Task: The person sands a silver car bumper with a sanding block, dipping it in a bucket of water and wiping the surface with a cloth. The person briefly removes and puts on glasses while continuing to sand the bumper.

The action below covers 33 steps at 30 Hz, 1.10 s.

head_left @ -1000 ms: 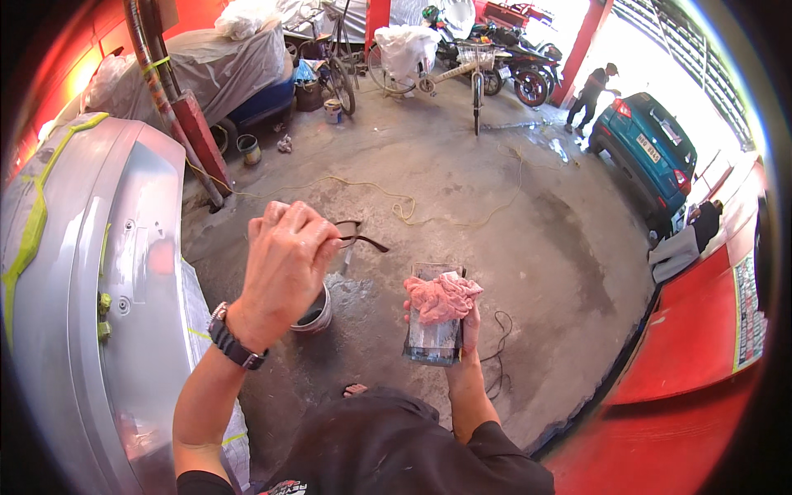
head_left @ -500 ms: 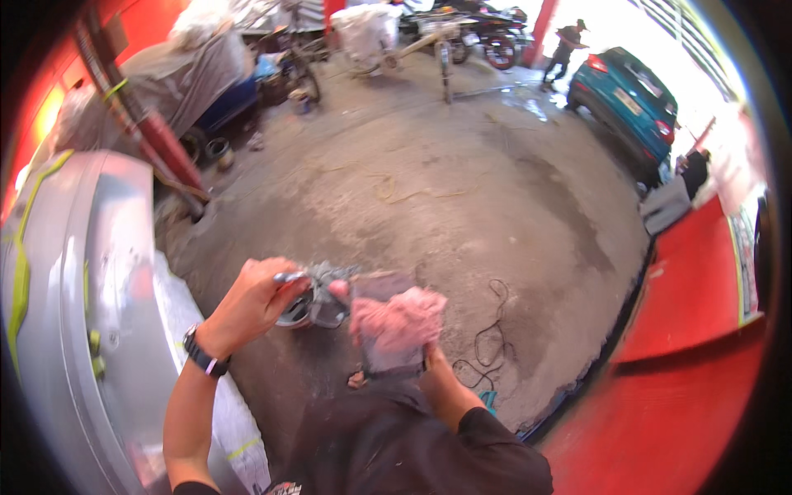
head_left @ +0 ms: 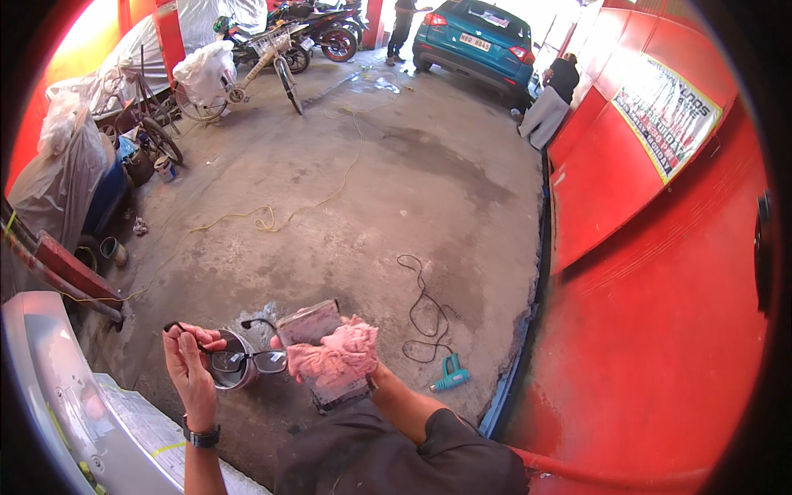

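Note:
My left hand (head_left: 191,367) is closed on a pair of dark-framed eyeglasses (head_left: 271,360), pinching one temple arm between the fingers. The lenses hang unfolded between my hands, in front of a round can (head_left: 239,381) with grey smears. My right hand (head_left: 376,381) holds a flat, grey, smudged board (head_left: 309,323) with a crumpled pink cloth (head_left: 342,351) lying over it. Most of the right fingers are hidden by the cloth and board. The glasses' far lens is close to the cloth; whether they touch I cannot tell.
A teal heat gun (head_left: 450,374) with a black cord (head_left: 422,309) lies on the concrete floor. A silver car panel (head_left: 49,371) stands at left, a red wall (head_left: 652,330) at right. Beyond are a bicycle (head_left: 247,87), motorcycles (head_left: 330,37), a teal car (head_left: 478,45) and two people.
The view has swung right, bringing the heat gun and more red wall into sight. The eyeglasses, blurred before, now show plainly in my left hand. The cloth and board remain in my right.

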{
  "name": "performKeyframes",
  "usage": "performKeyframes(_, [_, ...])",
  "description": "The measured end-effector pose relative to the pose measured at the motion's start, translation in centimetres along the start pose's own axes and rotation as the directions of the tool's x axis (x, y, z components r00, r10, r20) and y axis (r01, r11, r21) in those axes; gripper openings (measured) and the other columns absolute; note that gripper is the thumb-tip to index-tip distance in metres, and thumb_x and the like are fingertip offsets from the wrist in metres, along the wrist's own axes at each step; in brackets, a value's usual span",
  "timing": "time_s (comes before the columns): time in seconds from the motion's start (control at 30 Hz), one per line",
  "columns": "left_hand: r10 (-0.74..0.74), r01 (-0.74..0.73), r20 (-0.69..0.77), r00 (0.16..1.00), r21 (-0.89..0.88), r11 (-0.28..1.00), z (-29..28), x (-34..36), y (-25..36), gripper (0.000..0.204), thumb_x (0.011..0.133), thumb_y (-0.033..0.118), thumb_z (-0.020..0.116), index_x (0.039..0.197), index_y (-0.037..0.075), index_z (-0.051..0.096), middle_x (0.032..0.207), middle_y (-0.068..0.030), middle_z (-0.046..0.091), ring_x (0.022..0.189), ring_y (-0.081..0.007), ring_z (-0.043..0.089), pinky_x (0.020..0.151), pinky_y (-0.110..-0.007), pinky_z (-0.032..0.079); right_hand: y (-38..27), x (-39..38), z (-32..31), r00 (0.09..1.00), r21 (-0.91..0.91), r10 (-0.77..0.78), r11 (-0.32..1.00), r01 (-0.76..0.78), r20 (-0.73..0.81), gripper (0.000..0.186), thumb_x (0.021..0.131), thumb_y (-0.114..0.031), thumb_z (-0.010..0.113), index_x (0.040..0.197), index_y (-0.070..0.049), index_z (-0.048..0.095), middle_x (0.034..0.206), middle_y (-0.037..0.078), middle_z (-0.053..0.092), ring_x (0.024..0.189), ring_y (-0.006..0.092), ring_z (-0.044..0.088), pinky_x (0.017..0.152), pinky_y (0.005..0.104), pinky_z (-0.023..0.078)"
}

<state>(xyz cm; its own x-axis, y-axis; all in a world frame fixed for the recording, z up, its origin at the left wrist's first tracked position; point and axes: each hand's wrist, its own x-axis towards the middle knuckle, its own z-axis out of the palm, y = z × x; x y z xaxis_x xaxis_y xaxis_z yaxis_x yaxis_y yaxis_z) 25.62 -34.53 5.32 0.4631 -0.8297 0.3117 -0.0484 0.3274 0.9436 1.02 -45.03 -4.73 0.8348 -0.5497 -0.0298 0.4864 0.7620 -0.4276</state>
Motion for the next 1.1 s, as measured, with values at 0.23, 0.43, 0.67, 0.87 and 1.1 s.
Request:
performKeyframes(0.23, [0.082, -0.082, 0.038, 0.996, -0.012, 0.997, 2.9, -1.1, 5.6, 0.019, 0.115, 0.020, 0.056, 0.120, 0.002, 0.061, 0.101, -0.0053, 0.068, 0.099, -0.0168, 0.069, 0.094, -0.034, 0.057, -4.1, -4.2, 5.2, 0.991, -0.162, -0.124, 0.978, 0.132, 0.056, 0.108, 0.097, -0.076, 0.053, 0.152, 0.016, 0.041, 0.150, 0.036, 0.049, 0.101, 0.0427, 0.070, 0.085, 0.0494, 0.061])
performKeyframes(0.43, [0.025, -0.046, 0.098, 0.995, 0.216, 0.975, 1.6, -2.5, 10.8, 0.015, 0.110, 0.008, 0.063, 0.121, -0.001, 0.066, 0.109, -0.0070, 0.070, 0.104, -0.0137, 0.067, 0.095, -0.029, 0.055, -6.8, -7.8, 12.2, 0.962, -0.339, -0.182, 0.909, 0.244, 0.206, 0.111, 0.096, -0.078, 0.055, 0.152, 0.016, 0.041, 0.148, 0.036, 0.051, 0.098, 0.0423, 0.071, 0.084, 0.0488, 0.061])
performKeyframes(0.67, [-0.168, 0.150, 0.178, 0.970, 0.108, 0.983, 0.3, -3.8, 9.9, 0.021, 0.113, 0.019, 0.059, 0.121, 0.000, 0.064, 0.122, -0.0145, 0.073, 0.101, -0.0149, 0.073, 0.082, -0.030, 0.065, -4.1, -6.7, 11.2, 0.873, 0.145, -0.330, 0.944, 0.297, 0.359, 0.109, 0.096, -0.079, 0.051, 0.158, 0.010, 0.040, 0.161, 0.037, 0.042, 0.104, 0.0452, 0.070, 0.082, 0.0520, 0.062])
performKeyframes(0.87, [-0.267, 0.278, 0.088, 0.960, -0.156, 0.948, -0.1, -8.7, 4.8, 0.025, 0.115, 0.023, 0.056, 0.132, 0.005, 0.055, 0.125, -0.0190, 0.073, 0.098, -0.0188, 0.077, 0.081, -0.032, 0.066, -0.6, -5.4, 9.8, 0.893, 0.205, -0.278, 0.955, 0.216, 0.354, 0.106, 0.097, -0.076, 0.052, 0.161, 0.006, 0.036, 0.157, 0.039, 0.045, 0.106, 0.0456, 0.070, 0.082, 0.0514, 0.063])
performKeyframes(1.1, [-0.225, 0.226, -0.029, 0.974, 0.037, 0.973, -0.7, -8.6, 5.6, 0.016, 0.107, 0.014, 0.069, 0.111, -0.001, 0.069, 0.110, -0.0118, 0.078, 0.085, -0.0078, 0.068, 0.076, -0.024, 0.055, -0.7, -4.3, 9.2, 0.906, 0.257, -0.307, 0.937, 0.235, 0.293, 0.099, 0.101, -0.072, 0.050, 0.161, 0.006, 0.036, 0.159, 0.038, 0.042, 0.101, 0.0424, 0.070, 0.081, 0.0494, 0.064])
